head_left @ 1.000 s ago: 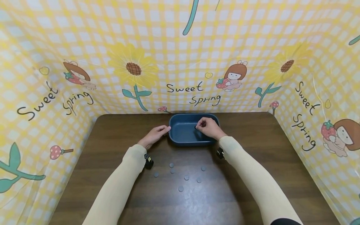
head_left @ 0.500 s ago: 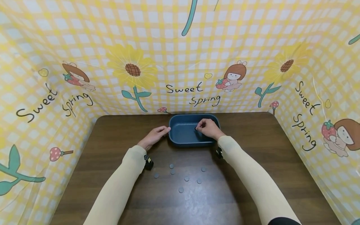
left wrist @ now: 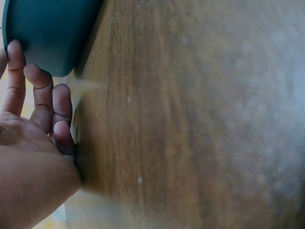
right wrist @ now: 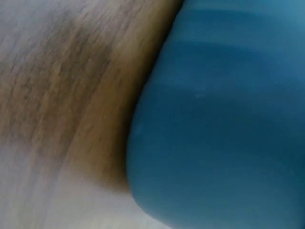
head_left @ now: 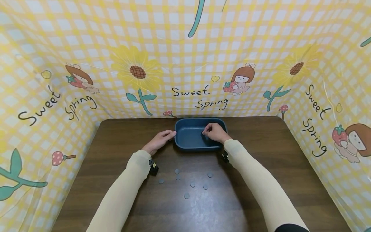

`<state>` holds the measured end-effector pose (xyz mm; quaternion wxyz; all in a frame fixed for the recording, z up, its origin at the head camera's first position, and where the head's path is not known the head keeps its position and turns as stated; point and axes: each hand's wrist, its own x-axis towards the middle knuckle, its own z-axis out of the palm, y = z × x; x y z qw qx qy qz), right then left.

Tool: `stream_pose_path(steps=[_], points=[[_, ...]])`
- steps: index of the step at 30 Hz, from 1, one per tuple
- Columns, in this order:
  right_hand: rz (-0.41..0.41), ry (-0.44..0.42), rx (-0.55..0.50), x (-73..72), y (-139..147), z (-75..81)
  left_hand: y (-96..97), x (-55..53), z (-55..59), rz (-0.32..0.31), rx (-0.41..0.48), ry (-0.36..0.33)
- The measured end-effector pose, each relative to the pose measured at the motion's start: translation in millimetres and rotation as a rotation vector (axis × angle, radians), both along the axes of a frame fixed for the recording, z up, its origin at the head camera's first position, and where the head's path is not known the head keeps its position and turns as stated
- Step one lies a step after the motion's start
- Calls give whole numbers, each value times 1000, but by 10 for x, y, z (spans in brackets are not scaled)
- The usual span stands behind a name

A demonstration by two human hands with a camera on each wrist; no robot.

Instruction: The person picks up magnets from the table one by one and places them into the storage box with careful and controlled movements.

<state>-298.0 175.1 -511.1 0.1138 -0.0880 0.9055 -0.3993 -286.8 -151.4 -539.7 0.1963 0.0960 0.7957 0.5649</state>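
Note:
A blue rectangular tub (head_left: 189,149) stands at the table's back edge. My left hand (head_left: 158,141) is at its left end, thumb and forefinger pinching the rim; in the left wrist view the other fingers of that hand (left wrist: 33,129) bend loosely beside the tub's corner (left wrist: 52,43). Over the inside of the tub, toward its right, my right hand (head_left: 215,132) pinches a small dark piece (head_left: 202,132), mostly hidden by the fingertips. The right wrist view is filled by the tub's outer wall (right wrist: 214,124); the hand is out of that view.
Several small grey coin-like discs (head_left: 192,184) lie scattered on the brown wooden table (head_left: 116,138) in front of the tub, between the forearms. A yellow checked cloth (head_left: 185,64) with printed flowers hangs behind the table and along both sides.
Both hands and the tub keep their places, and the discs lie as before. Only a slight shift of the head view shows.

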Motion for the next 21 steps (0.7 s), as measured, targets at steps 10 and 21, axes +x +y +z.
stream_pose_path(steps=[10, 21], points=[[-5, -22, 27, -3, -25, -9, 0, 10, -7, 3, 11, 2], [-28, -13, 78, -45, -33, -72, 3, -4, -21, 3, 44, -23]])
